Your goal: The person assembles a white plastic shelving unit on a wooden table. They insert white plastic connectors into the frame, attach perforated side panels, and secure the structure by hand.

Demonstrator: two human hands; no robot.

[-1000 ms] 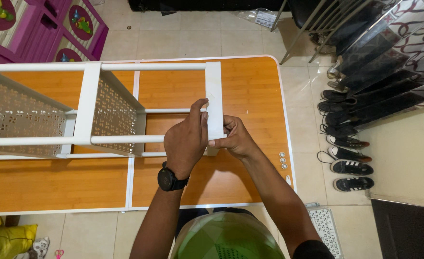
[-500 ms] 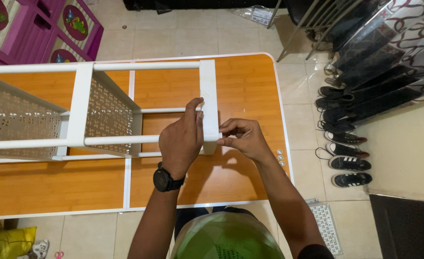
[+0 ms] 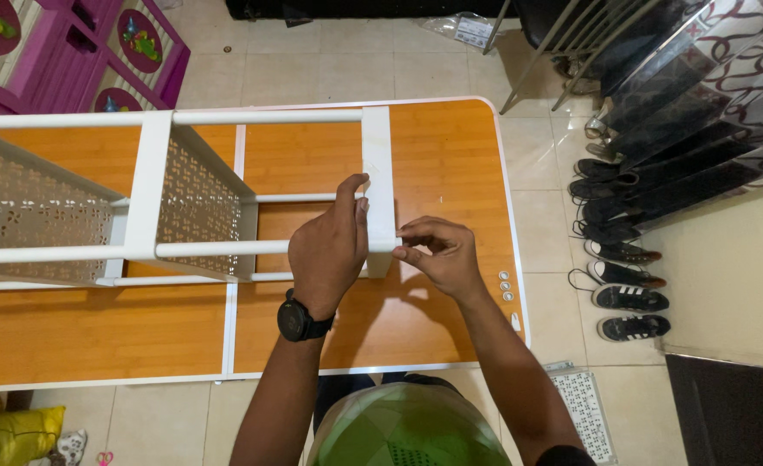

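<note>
- On the orange tabletop (image 3: 433,155) lies a white rack (image 3: 148,198) on its side, with perforated panels and thin rails running left to right.
- At the rack's right end stands a flat white end bar (image 3: 379,164), crossing the rails.
- The left hand (image 3: 330,250) grips this bar from the left near its lower end, fingers (image 3: 353,192) curled against its edge, closed on it; a black watch (image 3: 299,319) sits on the wrist.
- The right hand (image 3: 442,255) is just beside the bar on the right, fingers (image 3: 412,253) pinched together at the spot where a rail meets the bar; whether they hold something small cannot be told.
- Beyond the tabletop's right edge, shoes (image 3: 623,285) line the tiled floor (image 3: 312,69).
- A purple mat (image 3: 71,52) lies at the upper left.
</note>
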